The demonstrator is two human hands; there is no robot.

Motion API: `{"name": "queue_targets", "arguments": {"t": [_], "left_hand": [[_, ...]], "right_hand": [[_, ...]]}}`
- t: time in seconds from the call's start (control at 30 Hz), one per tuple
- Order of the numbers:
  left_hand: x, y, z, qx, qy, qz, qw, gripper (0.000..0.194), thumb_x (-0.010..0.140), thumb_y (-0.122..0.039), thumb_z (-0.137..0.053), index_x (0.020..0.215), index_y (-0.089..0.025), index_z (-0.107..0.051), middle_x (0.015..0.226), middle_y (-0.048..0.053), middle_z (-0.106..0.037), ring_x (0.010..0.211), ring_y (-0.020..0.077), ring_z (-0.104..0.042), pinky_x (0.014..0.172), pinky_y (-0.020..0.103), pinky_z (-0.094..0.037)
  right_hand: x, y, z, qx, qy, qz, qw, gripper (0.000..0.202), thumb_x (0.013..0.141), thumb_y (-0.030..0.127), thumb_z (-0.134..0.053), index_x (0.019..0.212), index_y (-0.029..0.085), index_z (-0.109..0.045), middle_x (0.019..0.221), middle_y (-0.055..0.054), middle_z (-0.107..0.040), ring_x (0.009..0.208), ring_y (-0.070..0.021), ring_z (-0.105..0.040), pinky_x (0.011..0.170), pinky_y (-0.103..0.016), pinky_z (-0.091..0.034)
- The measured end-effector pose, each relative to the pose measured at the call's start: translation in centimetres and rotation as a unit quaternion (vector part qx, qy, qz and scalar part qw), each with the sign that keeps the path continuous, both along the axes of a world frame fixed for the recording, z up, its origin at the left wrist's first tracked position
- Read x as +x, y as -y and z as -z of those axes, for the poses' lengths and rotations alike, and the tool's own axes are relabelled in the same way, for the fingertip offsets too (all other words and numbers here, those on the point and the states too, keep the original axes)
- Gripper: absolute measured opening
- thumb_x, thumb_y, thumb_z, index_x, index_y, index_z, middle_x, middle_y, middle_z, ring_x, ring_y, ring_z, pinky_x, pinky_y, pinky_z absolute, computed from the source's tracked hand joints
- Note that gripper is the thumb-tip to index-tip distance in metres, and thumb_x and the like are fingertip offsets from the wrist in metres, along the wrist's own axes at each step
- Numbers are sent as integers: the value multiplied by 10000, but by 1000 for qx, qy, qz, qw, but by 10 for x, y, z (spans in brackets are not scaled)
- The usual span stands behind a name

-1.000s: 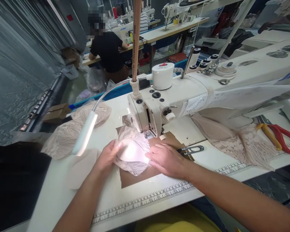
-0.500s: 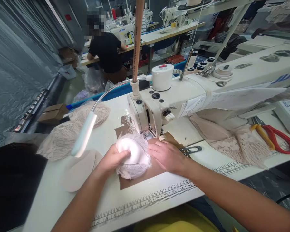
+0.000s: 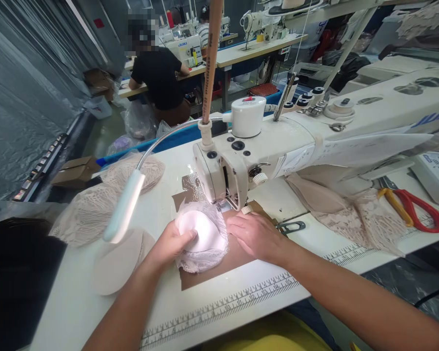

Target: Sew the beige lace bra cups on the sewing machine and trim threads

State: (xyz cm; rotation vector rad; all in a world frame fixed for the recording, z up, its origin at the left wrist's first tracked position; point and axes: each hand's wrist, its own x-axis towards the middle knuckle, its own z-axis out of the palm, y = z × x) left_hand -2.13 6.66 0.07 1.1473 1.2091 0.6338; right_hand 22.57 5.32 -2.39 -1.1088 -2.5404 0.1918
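Note:
A pale bra cup (image 3: 205, 233) edged with lace lies on the brown sheet just in front of the needle area of the sewing machine (image 3: 227, 175). My left hand (image 3: 173, 242) grips it from the left, thumb pressed on the inside of the cup and the other fingers underneath, out of sight. My right hand (image 3: 258, 235) is closed at the cup's right lace edge, its fingers together and bent, the thumb hidden. The needle and presser foot are mostly covered by the machine head.
Lace cups (image 3: 91, 214) and loose beige foam cups (image 3: 115, 265) lie to the left under a lamp (image 3: 126, 207). To the right are lace pieces (image 3: 351, 214), red-handled scissors (image 3: 424, 209) and a metal clip-like tool (image 3: 292, 227). A ruler strip (image 3: 219, 312) runs along the front edge. A person in black (image 3: 157, 80) sits beyond.
Little differs. The cup has turned slightly and its lace edge lies a bit differently by my right fingers, which are bent more. The whole view has shifted slightly.

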Motion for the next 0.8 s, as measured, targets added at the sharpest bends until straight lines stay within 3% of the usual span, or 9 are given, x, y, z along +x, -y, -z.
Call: {"name": "queue_targets", "arguments": {"t": [0.27, 0.6, 0.8], "left_hand": [[1, 1, 4, 9, -8, 7, 1000, 477, 737, -371, -695, 1129, -110, -614, 997, 106, -701, 908, 258, -640, 765, 298, -494], [2, 1, 1, 18, -18, 3, 1000, 544, 739, -384, -692, 1190, -99, -585, 1026, 122, -698, 992, 298, -628, 834, 344, -493], [0, 0, 5, 32, -10, -11, 999, 543, 754, -375, -681, 1208, -98, -568, 1107, 135, -675, 1105, 327, -583, 890, 371, -482]], "right_hand": [[-9, 3, -4, -20, 12, 64, 998, 258, 799, 21, -436, 907, 165, -621, 853, -16, -569, 634, -129, -343, 636, -284, -246], [-8, 3, -2, -39, 30, 83, 995, 201, 793, 9, -434, 793, 154, -572, 788, -13, -506, 679, -135, -355, 653, -294, -238], [-12, 0, -8, -54, 40, 90, 994, 221, 826, 43, -419, 882, 159, -599, 787, -27, -531, 702, -150, -402, 617, -304, -227]]}}
